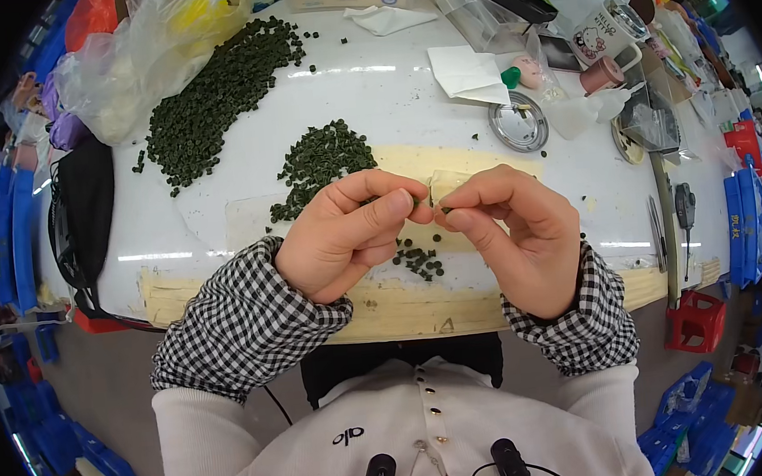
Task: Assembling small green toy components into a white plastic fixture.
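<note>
Both hands at mid-work over the near edge of the white tabletop (386, 72). Left hand (341, 237): thumb and index finger pinched together, a small dark-green piece (417, 203) showing at the tips. Right hand (524, 231): thumb and index finger likewise closed, a second dark-green bit (446, 210) at the tips; whether the two join, cannot tell.

Progress: handling looks unfinished. Loose pieces lie in a large dark-green heap (218, 103) at far left, a smaller dark-green heap (325, 157) beyond the left hand, and a sparse dark-green cluster (419, 260) between the wrists. Which are handled, which remain: cannot tell.

Look: pieces tiny, matte; several in the cluster round-faced, heaped ones more angular.
</note>
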Demonstrator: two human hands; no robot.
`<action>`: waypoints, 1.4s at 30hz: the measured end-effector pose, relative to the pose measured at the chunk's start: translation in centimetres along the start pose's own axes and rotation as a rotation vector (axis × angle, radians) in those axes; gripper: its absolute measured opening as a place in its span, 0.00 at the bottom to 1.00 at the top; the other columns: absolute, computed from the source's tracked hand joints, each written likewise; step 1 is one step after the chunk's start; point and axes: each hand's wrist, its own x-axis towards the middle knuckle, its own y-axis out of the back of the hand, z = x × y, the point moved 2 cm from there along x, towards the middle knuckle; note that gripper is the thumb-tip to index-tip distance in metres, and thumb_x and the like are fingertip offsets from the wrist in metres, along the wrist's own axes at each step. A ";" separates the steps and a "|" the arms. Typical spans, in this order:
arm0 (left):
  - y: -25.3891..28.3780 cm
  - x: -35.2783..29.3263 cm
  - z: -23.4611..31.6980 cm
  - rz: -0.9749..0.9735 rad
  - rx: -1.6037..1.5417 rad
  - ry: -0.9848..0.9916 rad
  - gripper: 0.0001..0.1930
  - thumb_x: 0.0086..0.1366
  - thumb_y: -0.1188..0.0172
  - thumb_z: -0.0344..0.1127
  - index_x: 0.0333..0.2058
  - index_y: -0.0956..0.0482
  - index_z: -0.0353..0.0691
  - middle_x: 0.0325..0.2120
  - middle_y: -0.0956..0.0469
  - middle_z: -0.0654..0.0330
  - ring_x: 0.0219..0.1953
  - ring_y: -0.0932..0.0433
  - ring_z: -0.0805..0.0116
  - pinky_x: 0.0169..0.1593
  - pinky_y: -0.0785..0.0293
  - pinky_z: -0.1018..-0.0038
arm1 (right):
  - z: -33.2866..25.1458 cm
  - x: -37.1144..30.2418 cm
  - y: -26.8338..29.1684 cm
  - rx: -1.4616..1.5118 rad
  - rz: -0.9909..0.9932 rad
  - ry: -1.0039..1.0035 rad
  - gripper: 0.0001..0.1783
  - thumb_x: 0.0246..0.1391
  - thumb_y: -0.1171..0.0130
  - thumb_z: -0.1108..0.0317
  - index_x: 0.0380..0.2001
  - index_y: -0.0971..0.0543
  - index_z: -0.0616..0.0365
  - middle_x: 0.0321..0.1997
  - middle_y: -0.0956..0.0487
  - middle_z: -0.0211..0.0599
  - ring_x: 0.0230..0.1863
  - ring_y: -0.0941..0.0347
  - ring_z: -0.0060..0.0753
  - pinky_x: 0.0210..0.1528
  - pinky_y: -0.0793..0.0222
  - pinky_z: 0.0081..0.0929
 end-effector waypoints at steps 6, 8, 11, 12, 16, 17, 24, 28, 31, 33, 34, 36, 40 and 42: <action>-0.3 -0.3 -0.1 0.012 -0.027 0.038 0.10 0.69 0.51 0.35 0.43 0.25 0.37 0.28 0.23 0.65 0.16 0.47 0.86 0.20 0.49 0.88 | -0.1 0.2 -0.5 -0.079 0.063 0.087 0.06 0.51 0.41 0.79 0.35 0.22 0.65 0.34 0.23 0.38 0.34 0.25 0.28 0.39 0.27 0.21; -0.3 -0.4 -0.4 0.001 -0.079 0.046 0.11 0.69 0.49 0.34 0.43 0.25 0.34 0.28 0.23 0.64 0.16 0.45 0.86 0.20 0.48 0.87 | -0.3 0.3 -0.7 -0.146 0.069 0.137 0.07 0.49 0.40 0.80 0.34 0.22 0.65 0.33 0.24 0.39 0.33 0.25 0.28 0.37 0.27 0.21; -0.6 -0.3 -0.7 0.002 -0.076 0.067 0.10 0.68 0.49 0.34 0.42 0.24 0.35 0.27 0.23 0.63 0.17 0.45 0.86 0.20 0.48 0.88 | -0.8 0.3 -0.7 -0.356 0.075 0.238 0.08 0.47 0.39 0.81 0.33 0.22 0.64 0.32 0.24 0.39 0.31 0.25 0.30 0.33 0.28 0.22; -0.5 -0.3 -0.8 0.008 -0.071 0.062 0.10 0.68 0.49 0.35 0.41 0.24 0.35 0.27 0.23 0.63 0.17 0.44 0.86 0.20 0.48 0.88 | -0.7 0.3 -0.9 -0.385 0.095 0.281 0.09 0.45 0.37 0.82 0.33 0.22 0.64 0.31 0.25 0.40 0.30 0.26 0.32 0.31 0.29 0.24; -0.4 -0.3 -0.8 0.034 -0.063 0.045 0.09 0.68 0.49 0.35 0.39 0.24 0.36 0.27 0.24 0.63 0.17 0.43 0.86 0.20 0.48 0.88 | -0.6 0.2 -1.3 -0.457 0.113 0.317 0.10 0.44 0.37 0.82 0.33 0.22 0.64 0.31 0.25 0.39 0.29 0.26 0.33 0.30 0.30 0.23; -0.4 -0.3 -0.8 0.041 -0.064 0.041 0.09 0.68 0.49 0.34 0.39 0.24 0.36 0.27 0.24 0.63 0.17 0.43 0.86 0.20 0.48 0.88 | -0.6 0.2 -1.4 -0.464 0.113 0.320 0.10 0.44 0.37 0.82 0.34 0.22 0.64 0.31 0.25 0.39 0.29 0.26 0.33 0.30 0.30 0.23; -0.3 -0.3 -0.4 0.105 -0.074 0.028 0.09 0.68 0.48 0.35 0.38 0.25 0.35 0.26 0.25 0.65 0.17 0.43 0.87 0.20 0.47 0.87 | -0.2 0.0 -1.7 -0.437 0.081 0.287 0.17 0.44 0.37 0.83 0.41 0.21 0.64 0.32 0.25 0.39 0.29 0.27 0.32 0.29 0.31 0.21; -0.2 -0.3 -0.5 0.144 -0.051 0.001 0.09 0.67 0.47 0.35 0.38 0.24 0.35 0.26 0.25 0.66 0.17 0.43 0.86 0.20 0.47 0.87 | -0.2 0.0 -1.9 -0.462 0.073 0.288 0.18 0.44 0.37 0.83 0.42 0.21 0.65 0.32 0.26 0.39 0.28 0.28 0.32 0.28 0.31 0.21; -0.1 -0.2 -0.5 0.196 -0.020 -0.043 0.08 0.67 0.46 0.34 0.38 0.24 0.36 0.25 0.26 0.67 0.18 0.43 0.86 0.20 0.48 0.88 | 0.1 -0.2 -2.3 -0.503 0.078 0.321 0.19 0.44 0.38 0.83 0.43 0.21 0.64 0.32 0.26 0.39 0.28 0.28 0.32 0.28 0.32 0.22; -0.2 -0.2 -0.5 0.237 0.031 -0.058 0.08 0.67 0.47 0.35 0.36 0.24 0.37 0.24 0.27 0.68 0.18 0.44 0.86 0.20 0.49 0.87 | 0.2 -0.4 -2.6 -0.517 0.087 0.309 0.20 0.43 0.38 0.83 0.44 0.22 0.65 0.31 0.26 0.39 0.28 0.28 0.33 0.28 0.32 0.22; -0.4 -0.2 -0.4 0.258 0.069 -0.058 0.08 0.68 0.48 0.36 0.35 0.25 0.37 0.23 0.29 0.69 0.17 0.45 0.86 0.20 0.49 0.87 | 0.2 -0.4 -2.6 -0.511 0.080 0.296 0.20 0.43 0.38 0.83 0.44 0.22 0.64 0.32 0.26 0.39 0.28 0.28 0.33 0.28 0.32 0.22; -0.5 -0.3 -0.3 0.285 0.129 -0.067 0.09 0.68 0.49 0.36 0.34 0.25 0.38 0.21 0.32 0.71 0.17 0.47 0.85 0.20 0.50 0.86 | 0.2 -0.4 -2.6 -0.500 0.069 0.271 0.21 0.43 0.38 0.84 0.45 0.22 0.64 0.32 0.26 0.39 0.28 0.29 0.32 0.29 0.32 0.22; -0.5 -0.5 -0.2 0.317 0.215 -0.107 0.08 0.67 0.47 0.36 0.33 0.24 0.38 0.18 0.34 0.72 0.16 0.47 0.85 0.20 0.50 0.85 | 0.3 -0.3 -2.7 -0.433 0.041 0.260 0.21 0.44 0.38 0.84 0.46 0.23 0.64 0.33 0.26 0.39 0.29 0.29 0.32 0.30 0.31 0.22; -0.5 -0.6 -0.1 0.347 0.294 -0.127 0.08 0.67 0.46 0.35 0.32 0.24 0.38 0.17 0.35 0.73 0.16 0.47 0.85 0.19 0.50 0.85 | 0.4 -0.4 -2.8 -0.441 0.032 0.262 0.21 0.44 0.39 0.83 0.46 0.23 0.64 0.33 0.25 0.40 0.29 0.29 0.32 0.30 0.31 0.22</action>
